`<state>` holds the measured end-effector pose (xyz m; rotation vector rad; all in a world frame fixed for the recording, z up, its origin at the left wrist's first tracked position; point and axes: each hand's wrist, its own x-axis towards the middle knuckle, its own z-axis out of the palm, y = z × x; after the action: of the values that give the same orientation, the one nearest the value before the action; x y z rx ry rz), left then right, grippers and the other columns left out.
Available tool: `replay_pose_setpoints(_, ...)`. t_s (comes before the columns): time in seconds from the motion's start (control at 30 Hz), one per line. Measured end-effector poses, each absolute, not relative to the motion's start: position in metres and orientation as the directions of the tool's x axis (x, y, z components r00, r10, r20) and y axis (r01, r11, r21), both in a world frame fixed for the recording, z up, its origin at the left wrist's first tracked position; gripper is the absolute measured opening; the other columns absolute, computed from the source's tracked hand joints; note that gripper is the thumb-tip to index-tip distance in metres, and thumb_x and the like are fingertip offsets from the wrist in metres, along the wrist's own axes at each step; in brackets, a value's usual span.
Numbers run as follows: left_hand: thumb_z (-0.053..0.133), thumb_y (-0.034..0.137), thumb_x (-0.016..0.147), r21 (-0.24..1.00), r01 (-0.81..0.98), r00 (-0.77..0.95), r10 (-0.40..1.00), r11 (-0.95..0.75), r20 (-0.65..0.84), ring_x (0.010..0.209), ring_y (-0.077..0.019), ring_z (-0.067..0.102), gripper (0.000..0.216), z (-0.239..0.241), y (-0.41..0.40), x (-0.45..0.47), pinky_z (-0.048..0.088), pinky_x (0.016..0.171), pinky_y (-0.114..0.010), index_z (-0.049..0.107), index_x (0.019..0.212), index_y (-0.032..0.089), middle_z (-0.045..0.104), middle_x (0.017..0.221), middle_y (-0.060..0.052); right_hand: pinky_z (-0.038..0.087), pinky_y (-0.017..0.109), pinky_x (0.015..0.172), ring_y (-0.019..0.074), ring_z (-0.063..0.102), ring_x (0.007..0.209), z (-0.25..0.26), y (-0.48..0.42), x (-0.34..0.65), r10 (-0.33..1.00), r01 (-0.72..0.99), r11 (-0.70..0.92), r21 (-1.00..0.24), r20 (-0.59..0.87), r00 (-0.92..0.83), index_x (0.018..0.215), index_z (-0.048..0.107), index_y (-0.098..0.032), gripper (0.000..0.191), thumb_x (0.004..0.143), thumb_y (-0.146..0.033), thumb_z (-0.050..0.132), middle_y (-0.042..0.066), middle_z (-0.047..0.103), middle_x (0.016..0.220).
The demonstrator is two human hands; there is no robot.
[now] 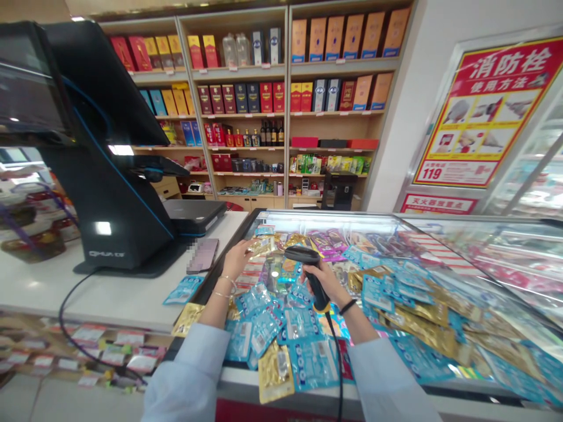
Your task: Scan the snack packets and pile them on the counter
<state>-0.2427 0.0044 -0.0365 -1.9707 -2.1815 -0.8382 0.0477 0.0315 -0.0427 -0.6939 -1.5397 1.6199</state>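
My right hand [323,278] is wrapped round the handle of a black barcode scanner [302,254], whose head points left and whose cable runs down toward me. At the far left of the glass top, my left hand [237,258] has its fingers closed on the edge of a gold packet [263,246]. Blue packets [266,325] lie in a loose layer between my forearms, with another gold packet [275,372] at the front edge. To the right of the scanner spreads a larger heap of blue and gold packets [409,287]. Purple packets [328,243] show behind it.
A glass-topped freezer [396,218] bears the packets. On the white counter [132,299] at left stand a black till [127,193] and a flat phone-like object [204,255]; a single blue packet [183,290] lies near the edge. Shelves [288,76] of boxes and bottles line the back wall.
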Motion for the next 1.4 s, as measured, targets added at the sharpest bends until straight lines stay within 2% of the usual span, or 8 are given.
replay_pose_setpoints(0.4, 0.055, 0.014, 0.084, 0.404, 0.915, -0.208, 0.875, 0.016, 0.437, 0.101, -0.0216, 0.065, 0.046, -0.047, 0.012, -0.247, 0.049, 0.093, -0.031, 0.062, 0.128, 0.024, 0.067, 0.11, -0.007, 0.042, 0.022, 0.034, 0.0121, 0.053, 0.037, -0.047, 0.038, 0.047, 0.873, -0.257, -0.079, -0.963, 0.058, -0.485, 0.072, 0.058, -0.019, 0.031, 0.067, -0.048, 0.068, 0.003, 0.067, 0.057)
replay_pose_setpoints(0.53, 0.056, 0.019, 0.085, 0.49, 0.865, -0.195, 0.827, -0.109, 0.528, 0.103, -0.021, 0.064, 0.046, -0.033, 0.009, -0.238, 0.049, 0.096, -0.031, 0.059, 0.131, 0.023, 0.066, 0.112, -0.006, 0.04, 0.023, 0.034, 0.0115, 0.05, 0.037, -0.028, 0.031, 0.056, 0.891, -0.367, -0.106, -0.924, 0.075, -0.447, 0.076, 0.058, -0.02, 0.034, 0.064, -0.05, 0.068, 0.002, 0.068, 0.059)
replay_pose_setpoints(0.67, 0.059, 0.025, 0.086, 0.533, 0.811, -0.159, 0.785, -0.242, 0.599, 0.111, -0.0221, 0.062, 0.044, -0.003, 0.007, -0.195, 0.046, 0.102, -0.034, 0.059, 0.13, 0.024, 0.066, 0.122, -0.005, 0.039, 0.023, 0.036, 0.0117, 0.048, 0.036, -0.009, 0.016, 0.095, 0.908, -0.409, -0.073, -0.91, 0.109, -0.404, 0.077, 0.057, -0.02, 0.032, 0.071, -0.051, 0.062, 0.001, 0.063, 0.053)
replay_pose_setpoints(0.9, 0.064, 0.024, 0.085, 0.491, 0.69, 0.14, 0.764, -0.531, 0.63, 0.117, -0.0227, 0.059, 0.045, 0.029, 0.011, -0.054, 0.045, 0.104, -0.036, 0.06, 0.129, 0.022, 0.066, 0.127, -0.007, 0.04, 0.023, 0.037, 0.0101, 0.047, 0.039, -0.011, -0.018, 0.22, 0.976, -0.508, 0.16, -0.847, 0.214, -0.049, 0.079, 0.059, -0.021, 0.027, 0.07, -0.046, 0.063, 0.001, 0.068, 0.065)
replay_pose_setpoints(1.07, 0.068, 0.024, 0.082, 0.588, 0.571, 0.221, 0.797, -0.572, 0.562, 0.121, -0.0247, 0.058, 0.047, 0.013, 0.016, 0.018, 0.041, 0.108, -0.039, 0.06, 0.129, 0.022, 0.065, 0.13, -0.007, 0.04, 0.022, 0.036, 0.0101, 0.048, 0.04, -0.035, -0.027, 0.313, 0.977, -0.509, 0.211, -0.834, 0.156, 0.148, 0.078, 0.057, -0.022, 0.026, 0.07, -0.045, 0.064, 0.0, 0.066, 0.065)
replay_pose_setpoints(1.23, 0.062, 0.021, 0.084, 0.702, 0.506, 0.131, 0.849, -0.501, 0.512, 0.125, -0.0269, 0.054, 0.068, -0.026, 0.029, 0.075, 0.042, 0.107, -0.041, 0.037, 0.148, 0.02, 0.053, 0.142, -0.013, 0.041, 0.024, 0.036, 0.0109, 0.047, 0.04, -0.065, -0.027, 0.362, 0.947, -0.513, 0.236, -0.826, 0.078, 0.31, 0.073, 0.055, -0.022, 0.031, 0.065, -0.049, 0.067, -0.002, 0.06, 0.056)
replay_pose_setpoints(1.3, 0.057, 0.02, 0.087, 0.696, 0.536, 0.097, 0.854, -0.477, 0.511, 0.129, -0.0266, 0.051, 0.065, -0.043, 0.034, 0.093, 0.041, 0.108, -0.041, 0.034, 0.148, 0.018, 0.049, 0.143, -0.016, 0.042, 0.024, 0.036, 0.0111, 0.047, 0.04, -0.075, -0.027, 0.367, 0.941, -0.525, 0.247, -0.815, 0.071, 0.332, 0.072, 0.054, -0.023, 0.033, 0.065, -0.053, 0.067, -0.002, 0.059, 0.056)
replay_pose_setpoints(1.4, 0.049, 0.026, 0.093, 0.605, 0.65, 0.152, 0.859, -0.46, 0.489, 0.134, -0.0263, 0.047, 0.05, -0.067, 0.037, 0.109, 0.033, 0.113, -0.045, 0.044, 0.142, 0.019, 0.049, 0.143, -0.016, 0.043, 0.023, 0.038, 0.0105, 0.048, 0.041, -0.084, -0.026, 0.37, 0.93, -0.573, 0.281, -0.77, 0.071, 0.36, 0.073, 0.054, -0.023, 0.033, 0.067, -0.053, 0.067, -0.003, 0.06, 0.057)
